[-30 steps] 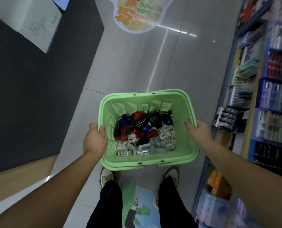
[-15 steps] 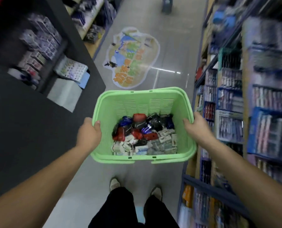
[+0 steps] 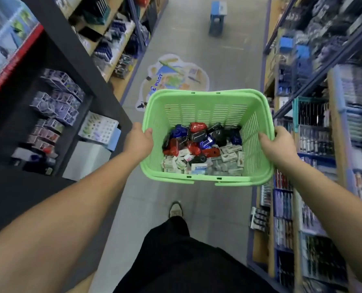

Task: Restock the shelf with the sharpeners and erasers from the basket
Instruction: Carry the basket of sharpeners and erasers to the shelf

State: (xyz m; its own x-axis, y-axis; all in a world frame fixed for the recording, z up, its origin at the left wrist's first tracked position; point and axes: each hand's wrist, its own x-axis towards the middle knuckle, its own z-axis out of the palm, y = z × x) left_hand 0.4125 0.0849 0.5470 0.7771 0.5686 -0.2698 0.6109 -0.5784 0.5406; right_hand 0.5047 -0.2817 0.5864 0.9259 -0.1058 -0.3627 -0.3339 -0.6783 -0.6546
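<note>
Nearest the camera, a leg in black trousers (image 3: 176, 250) steps forward, and one pale shoe (image 3: 175, 209) shows on the grey tiled floor (image 3: 214, 208). Both bare forearms reach out ahead. The left hand (image 3: 138, 142) grips the left rim of a green plastic basket (image 3: 205, 111), its thumb hooked over the edge and its fingers hidden outside the wall. The right hand (image 3: 280, 145) grips the right rim the same way, thumb inside and fingers wrapped beneath. The basket hangs level in the air between them, above the aisle floor.

Inside it, red, blue and black sharpeners (image 3: 197, 136) are heaped toward the far side, and small boxed erasers (image 3: 228, 163) lie along the near side and the right.

A black display unit (image 3: 55, 115) of small boxed goods stands on the left. On the right, blue-framed shelves (image 3: 315, 123) of pens and stationery run down the aisle, blurred. Beyond the basket a colourful sticker (image 3: 173, 77) marked PILOT lies on the floor, and farther off stands a blue stool (image 3: 217, 14).
</note>
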